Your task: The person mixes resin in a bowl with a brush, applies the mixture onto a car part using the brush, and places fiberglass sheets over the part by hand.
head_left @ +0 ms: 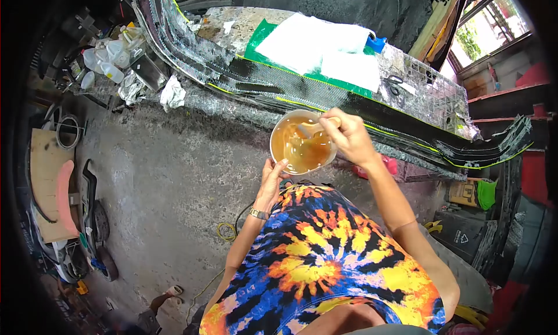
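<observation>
My left hand [272,181] grips the rim of a round white tub [273,138] from its lower left, with the thumb over the edge. Amber, glossy liquid [296,152] fills part of the tub. In my right hand [349,138] is the wooden handle of a paintbrush [314,127], its lower end dipped in the liquid. Just beyond the tub lies a long curved mould [337,96] lined with dark woven carbon-like cloth and edged with yellow-green tape.
White sheets [302,41] lie over a green sheet [260,38] on the workbench. Black scissors [396,84] sit to their right. Plastic bottles [110,70] and crumpled foil [132,88] stand at left. A cable [225,233] runs along the concrete floor [157,189].
</observation>
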Tool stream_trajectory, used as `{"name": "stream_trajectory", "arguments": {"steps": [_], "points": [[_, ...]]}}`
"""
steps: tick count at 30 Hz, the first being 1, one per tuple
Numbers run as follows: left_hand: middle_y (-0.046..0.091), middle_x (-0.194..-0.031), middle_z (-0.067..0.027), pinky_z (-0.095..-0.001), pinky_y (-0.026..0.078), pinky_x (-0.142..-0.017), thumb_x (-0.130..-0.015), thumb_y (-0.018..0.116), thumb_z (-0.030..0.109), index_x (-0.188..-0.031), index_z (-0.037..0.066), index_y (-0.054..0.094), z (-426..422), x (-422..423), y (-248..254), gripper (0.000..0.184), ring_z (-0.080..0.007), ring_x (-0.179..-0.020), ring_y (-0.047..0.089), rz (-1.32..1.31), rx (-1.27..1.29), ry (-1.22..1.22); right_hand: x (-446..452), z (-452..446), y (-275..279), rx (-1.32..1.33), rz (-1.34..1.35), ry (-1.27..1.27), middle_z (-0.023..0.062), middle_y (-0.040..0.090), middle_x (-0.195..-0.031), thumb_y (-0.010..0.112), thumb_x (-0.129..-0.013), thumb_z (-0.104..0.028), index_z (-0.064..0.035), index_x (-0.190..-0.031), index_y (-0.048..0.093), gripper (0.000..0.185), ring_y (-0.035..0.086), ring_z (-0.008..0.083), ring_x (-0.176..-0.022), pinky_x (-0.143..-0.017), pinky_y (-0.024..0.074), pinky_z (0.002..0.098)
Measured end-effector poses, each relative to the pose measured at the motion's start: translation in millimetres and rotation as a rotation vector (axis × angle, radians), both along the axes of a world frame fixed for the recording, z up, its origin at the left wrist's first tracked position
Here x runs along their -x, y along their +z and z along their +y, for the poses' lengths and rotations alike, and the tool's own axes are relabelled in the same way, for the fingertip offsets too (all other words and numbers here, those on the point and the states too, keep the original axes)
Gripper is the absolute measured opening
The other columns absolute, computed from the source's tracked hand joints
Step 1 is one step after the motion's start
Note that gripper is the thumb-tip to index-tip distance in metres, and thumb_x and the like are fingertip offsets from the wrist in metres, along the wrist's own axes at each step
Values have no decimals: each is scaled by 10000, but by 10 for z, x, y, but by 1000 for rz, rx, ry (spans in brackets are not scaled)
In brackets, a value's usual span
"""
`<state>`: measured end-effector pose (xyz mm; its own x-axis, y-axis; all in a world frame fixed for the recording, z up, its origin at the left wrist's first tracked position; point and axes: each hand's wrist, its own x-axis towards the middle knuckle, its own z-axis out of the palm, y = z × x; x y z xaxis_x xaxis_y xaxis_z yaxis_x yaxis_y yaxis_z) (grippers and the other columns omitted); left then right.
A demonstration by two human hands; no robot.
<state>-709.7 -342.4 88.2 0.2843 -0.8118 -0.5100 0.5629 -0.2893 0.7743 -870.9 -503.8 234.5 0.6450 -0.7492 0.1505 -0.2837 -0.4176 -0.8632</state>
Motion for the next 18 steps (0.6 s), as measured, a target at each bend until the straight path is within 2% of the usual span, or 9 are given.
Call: {"name": "stream_trajectory", "arguments": {"steps": [1, 4, 6, 8, 9, 12, 14, 18], "points": [[570, -1120, -90, -322, 500, -772, -863, 629, 316, -1229, 35, 432, -11, -30, -6, 502, -169, -967, 583, -22, -6, -13, 9, -34, 121, 28, -19, -13, 118, 580, -658, 559, -920, -161, -9, -915, 606, 159, 576, 199, -568, -543, 448, 307], [575, -1106, -104, -326, 510, -745, -863, 626, 310, -1231, 30, 423, -39, -124, -49, 505, -180, -923, 607, -23, 34, -43, 31, -90, 417, 78, -84, -37, 78, 553, -623, 586, -908, -124, -7, -904, 598, 117, 531, 131, -551, -520, 421, 281], [576, -1108, -119, -338, 515, -739, -863, 623, 305, -1233, 25, 416, -82, -178, -81, 508, -188, -892, 623, -8, 41, -65, 30, -147, 512, 152, -107, -30, -1, 537, -608, 546, -933, -83, 7, -927, 620, 117, 454, 37, -503, -452, 360, 212], [570, -1125, -112, -339, 507, -767, -864, 621, 304, -1234, 29, 416, -116, -206, -34, 504, -189, -950, 607, -25, 25, -42, 8, -175, 609, 186, -138, -37, -4, 534, -593, 541, -934, -83, 4, -929, 626, 122, 449, 36, -484, -441, 354, 214], [553, -1061, -96, -322, 508, -744, -826, 688, 318, -1134, 21, 437, -146, -210, 75, 496, -165, -931, 579, 0, 25, -3, -2, -183, 658, 211, -151, -49, -5, 536, -590, 538, -935, -84, 4, -929, 626, 124, 456, 39, -484, -441, 356, 215], [550, -1067, -102, -328, 505, -761, -827, 685, 327, -1147, 9, 429, -165, -240, 65, 520, -171, -937, 579, 26, 57, -32, 32, -176, 826, 272, -138, -69, 4, 557, -603, 532, -937, -91, 1, -930, 629, 134, 480, 45, -490, -444, 365, 213], [544, -1077, -113, -334, 501, -782, -826, 685, 333, -1159, -5, 422, -204, -245, 58, 542, -181, -947, 581, 16, 54, -43, 56, -171, 883, 156, -93, -101, 56, 612, -681, 588, -913, -109, 6, -932, 622, 121, 521, 74, -581, -529, 419, 240], [521, -1123, -122, -353, 498, -817, -827, 684, 332, -1180, -14, 399, -210, -294, 137, 571, -193, -996, 575, 38, 32, -75, 66, -204, 883, 162, -154, -103, 30, 596, -651, 582, -920, -117, 1, -937, 627, 128, 514, 58, -549, -488, 395, 224]]}}
